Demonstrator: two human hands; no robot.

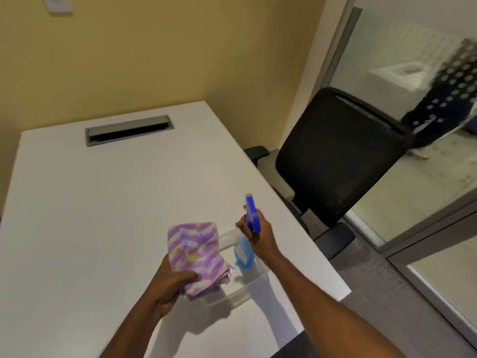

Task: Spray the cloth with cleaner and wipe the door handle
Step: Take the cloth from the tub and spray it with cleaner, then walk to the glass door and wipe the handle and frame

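My left hand [171, 281] grips a folded pink-and-white striped cloth [196, 250] and holds it just above the white table [103, 202]. My right hand [259, 235] is closed around the neck of a spray bottle [244, 254] with a blue trigger head and pale blue liquid. The bottle's nozzle points away from me, with the cloth to its left. The bottle hangs over a clear plastic bin [232, 295] near the table's right edge. No door handle is in view.
A black mesh office chair [338, 156] stands right of the table. Beyond it is a glass partition [413, 73] with a person in dotted clothing behind it. A grey cable slot [129, 130] sits in the table's far side.
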